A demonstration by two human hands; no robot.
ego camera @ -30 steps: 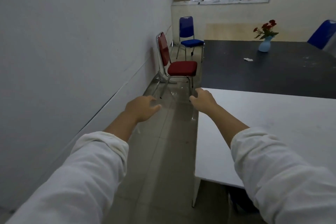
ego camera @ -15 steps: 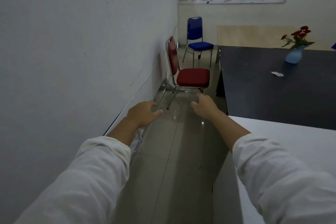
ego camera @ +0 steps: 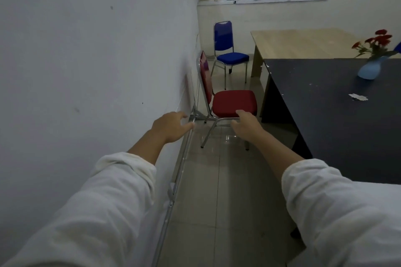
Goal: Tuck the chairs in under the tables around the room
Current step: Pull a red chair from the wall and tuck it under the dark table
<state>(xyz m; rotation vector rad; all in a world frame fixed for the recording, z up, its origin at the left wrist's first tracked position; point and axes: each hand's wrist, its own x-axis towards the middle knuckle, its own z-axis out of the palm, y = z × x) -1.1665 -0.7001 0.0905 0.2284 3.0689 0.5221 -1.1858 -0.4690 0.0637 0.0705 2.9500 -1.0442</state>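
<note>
The red chair stood with its back against the wall and its seat facing the black table, near the table's edge but not under it, so it was not yet tucked in. Probably it was pulled out for sitting and left there. Beyond the red chair, 1 blue chair also stood free, near the corner of the wooden table. On the black table, a blue vase with red flowers rested, well apart from the red chair.

Both arms were stretched forward in white sleeves. The left hand was close to the wall, fingers spread and loose, its grip wide and holding nothing. The right hand reached toward the front of the red seat, palm down, grip also wide and empty; whether a fingertip touched the seat, I cannot tell. I judge the hands were preparing to take this chair.
</note>
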